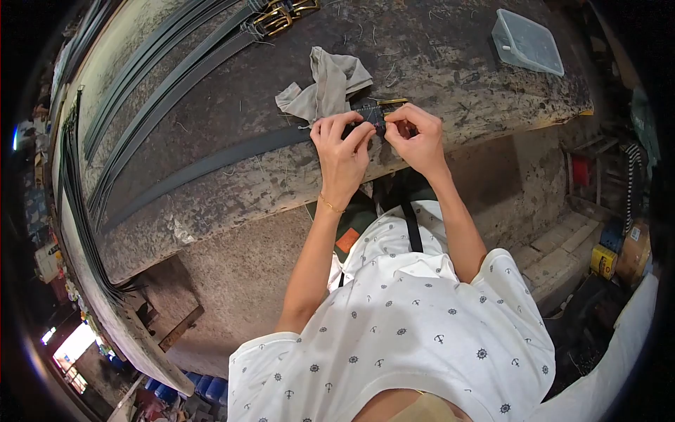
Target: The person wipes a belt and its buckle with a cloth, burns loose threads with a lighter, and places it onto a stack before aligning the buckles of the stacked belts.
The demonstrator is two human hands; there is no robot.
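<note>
A long dark belt (pixel 232 152) lies along the front part of the worn table, its buckle end between my hands. My left hand (pixel 342 144) is closed on the belt near that end, thumb and fingers pressed together. Just to the right, my right hand (pixel 416 135) pinches at the buckle end; what its fingertips hold is too small to make out. A gold-coloured buckle part (pixel 392 101) shows above my right fingertips. Behind my left hand lies a crumpled grey cloth (pixel 329 83).
Bundled dark belts (pixel 169 88) with gold buckles (pixel 281 17) lie at the table's upper left. More thin straps (pixel 79 204) hang over the left edge. A clear plastic box (pixel 527 43) sits at the upper right. Loose threads are scattered on the table (pixel 450 91).
</note>
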